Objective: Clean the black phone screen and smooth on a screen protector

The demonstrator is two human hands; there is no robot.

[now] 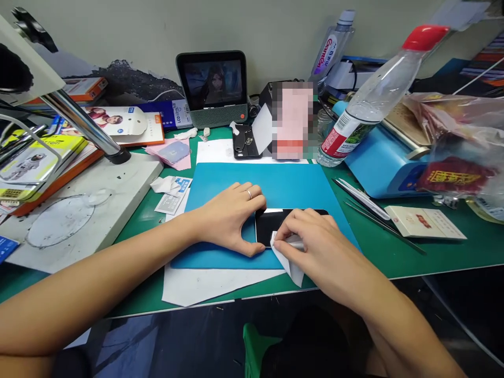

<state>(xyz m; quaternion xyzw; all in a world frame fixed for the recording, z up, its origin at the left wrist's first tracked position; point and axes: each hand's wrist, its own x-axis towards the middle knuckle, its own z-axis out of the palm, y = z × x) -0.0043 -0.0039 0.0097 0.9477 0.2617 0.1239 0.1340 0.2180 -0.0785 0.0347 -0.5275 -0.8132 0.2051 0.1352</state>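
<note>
A smartphone (264,224) with a black, glossy screen lies face up and sideways on a blue mat (283,184). My left hand (232,218) braces its left end, thumb at the near edge and fingers at the far edge. A ring is on one of its fingers. My right hand (317,241) pinches a white wipe (290,266) and presses it on the screen. Part of the wipe hangs toward the table's front edge. The right part of the phone is hidden under this hand.
A display device (214,86) stands against the wall. To the right are a tilted red-capped bottle (354,118), a blue machine (378,157), tweezers (380,218) and a small white box (425,222). A metal stand's base (129,194) and torn packets (173,197) are on the left.
</note>
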